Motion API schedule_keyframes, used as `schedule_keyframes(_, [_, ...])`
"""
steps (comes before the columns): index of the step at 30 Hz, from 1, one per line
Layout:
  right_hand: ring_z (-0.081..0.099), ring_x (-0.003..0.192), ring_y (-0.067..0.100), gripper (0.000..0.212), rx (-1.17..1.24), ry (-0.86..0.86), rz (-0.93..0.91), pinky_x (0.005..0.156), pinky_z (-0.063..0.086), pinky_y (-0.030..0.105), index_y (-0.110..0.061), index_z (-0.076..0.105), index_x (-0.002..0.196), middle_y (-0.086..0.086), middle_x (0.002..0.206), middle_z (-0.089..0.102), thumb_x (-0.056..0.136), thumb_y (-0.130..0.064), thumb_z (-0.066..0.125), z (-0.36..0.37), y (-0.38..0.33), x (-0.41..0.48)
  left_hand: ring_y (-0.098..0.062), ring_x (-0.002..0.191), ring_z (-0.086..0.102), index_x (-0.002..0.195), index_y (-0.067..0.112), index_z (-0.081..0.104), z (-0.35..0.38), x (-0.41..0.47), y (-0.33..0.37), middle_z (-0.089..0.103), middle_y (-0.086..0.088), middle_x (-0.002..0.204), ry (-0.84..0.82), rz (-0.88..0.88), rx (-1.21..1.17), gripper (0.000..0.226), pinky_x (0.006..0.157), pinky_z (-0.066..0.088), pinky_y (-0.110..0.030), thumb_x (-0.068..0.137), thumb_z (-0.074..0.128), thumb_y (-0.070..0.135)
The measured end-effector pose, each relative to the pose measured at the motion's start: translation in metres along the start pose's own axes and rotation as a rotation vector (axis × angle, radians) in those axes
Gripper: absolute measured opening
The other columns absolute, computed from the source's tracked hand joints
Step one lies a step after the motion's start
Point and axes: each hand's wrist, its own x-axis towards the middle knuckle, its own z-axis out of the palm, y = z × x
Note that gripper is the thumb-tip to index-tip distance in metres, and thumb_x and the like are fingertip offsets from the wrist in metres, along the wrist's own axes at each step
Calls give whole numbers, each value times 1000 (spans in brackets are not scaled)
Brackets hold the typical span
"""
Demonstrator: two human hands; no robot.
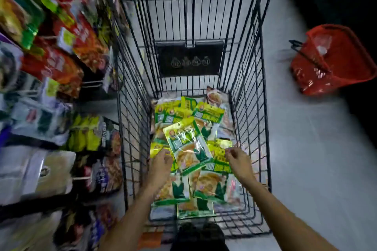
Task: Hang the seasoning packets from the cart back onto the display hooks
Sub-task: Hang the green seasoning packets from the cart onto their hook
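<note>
Reaching down into the cart [263, 108], both hands work at a loose heap of green and yellow seasoning packets [189, 149] lying on its floor. Head view, the only one supplied: the left hand [161, 164] lies curled, palm down, on a packet at the heap's left edge; whether it has closed a grip cannot be told. The right hand [237, 159] has its fingertips pinched at the top edge of a packet on the right side. The packets overlap at odd angles, several tilted.

Judgement: these are light, flat, soft pouches with glossy film, likely slippery and apt to slide off one another. The header strip at the top is the sensible hold, keeping the hang hole free. The display rack [61, 67] with hanging goods stands just left of the cart, blurred. A red basket [334, 61] sits on the floor to the right.
</note>
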Motion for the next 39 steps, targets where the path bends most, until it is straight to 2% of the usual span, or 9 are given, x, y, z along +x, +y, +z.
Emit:
schedule_keyframes(7, [54, 88, 30, 16, -144, 134, 185, 72, 40, 36, 1, 56, 94, 20, 93, 55, 92, -15, 57, 43, 49, 30, -36, 96, 57, 116, -7, 47, 48, 45, -8, 59, -23, 102, 156, -115, -51, 50, 64, 39, -34, 89, 63, 32])
schedule_keyframes(11, [54, 116, 33, 48, -62, 149, 325, 97, 46, 45, 6, 50, 123, 20, 124, 56, 86, -20, 68, 59, 66, 23, -40, 122, 43, 133, -7, 37, 60, 53, 0, 44, -26, 134, 188, -249, -67, 73, 94, 39, -46, 84, 68, 37])
schedule_keyframes(14, [52, 122, 33, 63, -21, 144, 409, 101, 45, 45, 7, 46, 128, 21, 130, 54, 82, -26, 73, 67, 72, 15, -39, 116, 48, 132, -3, 36, 59, 56, 10, 49, -24, 130, 210, -298, -97, 75, 85, 43, -44, 78, 75, 32])
schedule_keyframes(19, [60, 86, 26, 44, 137, 258, 543, 64, 47, 30, -5, 48, 95, 12, 98, 63, 71, -21, 83, 61, 64, 8, -31, 100, 59, 116, 2, 52, 50, 62, 17, 62, -14, 115, 239, -388, -270, 59, 74, 45, -31, 70, 83, 22])
schedule_keyframes(24, [64, 52, 11, 16, 615, 161, 574, 45, 49, 21, -2, 69, 89, 3, 67, 68, 76, -8, 77, 52, 71, -11, -25, 83, 64, 89, 5, 68, 43, 63, 4, 70, -11, 90, 80, -415, -512, 24, 72, 52, -35, 71, 82, 12])
schedule_keyframes(28, [62, 64, 21, 13, 743, 31, 569, 57, 50, 30, -2, 65, 94, 8, 74, 65, 83, -6, 70, 49, 76, -22, -21, 88, 64, 100, 9, 67, 42, 59, 5, 69, -5, 97, 6, -383, -609, 26, 78, 49, -29, 77, 77, 16])
schedule_keyframes(32, [61, 61, 21, 10, 701, 16, 471, 46, 50, 25, -3, 65, 91, 8, 72, 66, 85, -10, 68, 41, 64, -26, -27, 99, 65, 89, 15, 61, 31, 50, 8, 68, -11, 107, -59, -364, -663, 19, 94, 50, -44, 78, 76, 18])
schedule_keyframes(35, [66, 53, 14, 7, 721, 53, 405, 41, 48, 18, -4, 65, 86, -2, 59, 69, 84, -10, 69, 26, 44, -25, -33, 108, 60, 116, 0, 52, 9, 41, 16, 63, -17, 116, -21, -342, -710, 51, 96, 48, -49, 77, 76, 24])
schedule_keyframes(39, [67, 50, 9, 20, 734, 48, 300, 41, 49, 19, 0, 64, 93, 5, 68, 70, 82, -15, 72, -5, 2, -24, -17, 73, 70, 104, 8, 58, -36, 18, 34, 67, -14, 99, 17, -247, -776, 52, 61, 54, -28, 64, 75, 35])
